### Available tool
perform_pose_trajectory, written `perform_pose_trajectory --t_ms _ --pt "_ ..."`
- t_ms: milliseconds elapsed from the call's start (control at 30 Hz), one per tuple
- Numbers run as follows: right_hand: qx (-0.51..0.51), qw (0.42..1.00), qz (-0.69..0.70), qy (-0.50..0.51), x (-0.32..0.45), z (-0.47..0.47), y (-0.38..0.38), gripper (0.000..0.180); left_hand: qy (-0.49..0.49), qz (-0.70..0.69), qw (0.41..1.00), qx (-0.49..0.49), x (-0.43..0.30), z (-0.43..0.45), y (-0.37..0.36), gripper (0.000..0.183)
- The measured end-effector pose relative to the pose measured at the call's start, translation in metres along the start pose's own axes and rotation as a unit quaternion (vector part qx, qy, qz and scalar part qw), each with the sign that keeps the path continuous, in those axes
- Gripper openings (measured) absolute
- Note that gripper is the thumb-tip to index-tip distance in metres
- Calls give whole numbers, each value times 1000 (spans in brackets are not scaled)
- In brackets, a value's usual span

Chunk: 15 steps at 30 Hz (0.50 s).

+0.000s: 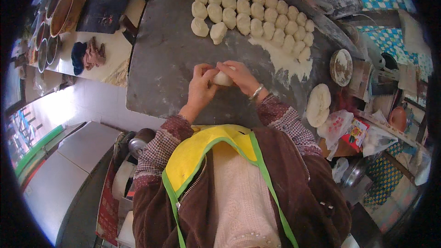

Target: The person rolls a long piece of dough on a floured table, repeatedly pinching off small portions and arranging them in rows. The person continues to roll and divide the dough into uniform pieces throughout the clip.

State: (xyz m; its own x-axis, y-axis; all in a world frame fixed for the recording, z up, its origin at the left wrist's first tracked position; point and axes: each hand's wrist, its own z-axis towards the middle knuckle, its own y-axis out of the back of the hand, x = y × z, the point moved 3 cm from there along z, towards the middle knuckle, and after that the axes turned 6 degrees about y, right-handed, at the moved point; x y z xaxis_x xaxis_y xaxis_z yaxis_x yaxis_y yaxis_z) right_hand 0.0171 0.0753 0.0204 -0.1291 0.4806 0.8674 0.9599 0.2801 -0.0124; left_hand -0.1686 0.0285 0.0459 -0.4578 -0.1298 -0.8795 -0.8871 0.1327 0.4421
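Both my hands hold one piece of white dough [223, 79] just above the dark work table [165, 65]. My left hand [201, 84] cups its left side, and my right hand [240, 75], with a silver bracelet at the wrist, lies over its right side. Beyond them, several rows of dough balls [243, 7] sit at the table's far side; the nearest one [218, 32] stands at the left end of the front row. Loose white flour [293, 63] is spread right of my hands. The underside of the held dough is hidden.
A flour-dusted round bowl [341, 67] stands at the right. Nearer me lies a large dough lump [318, 105], beside plastic bags [336, 127] and a red packet [355, 133]. On a pale counter at the left are cloths [93, 54] and several round pans [62, 13].
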Motion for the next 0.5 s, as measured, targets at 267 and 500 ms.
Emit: perform_pose_trajectory --t_ms 267,500 --pt "-220 949 -159 158 -3 -16 -15 34 12 70 997 35 -29 6 -32 72" --pt "-290 903 -223 226 12 -21 -23 26 50 153 985 56 -33 34 -37 35"
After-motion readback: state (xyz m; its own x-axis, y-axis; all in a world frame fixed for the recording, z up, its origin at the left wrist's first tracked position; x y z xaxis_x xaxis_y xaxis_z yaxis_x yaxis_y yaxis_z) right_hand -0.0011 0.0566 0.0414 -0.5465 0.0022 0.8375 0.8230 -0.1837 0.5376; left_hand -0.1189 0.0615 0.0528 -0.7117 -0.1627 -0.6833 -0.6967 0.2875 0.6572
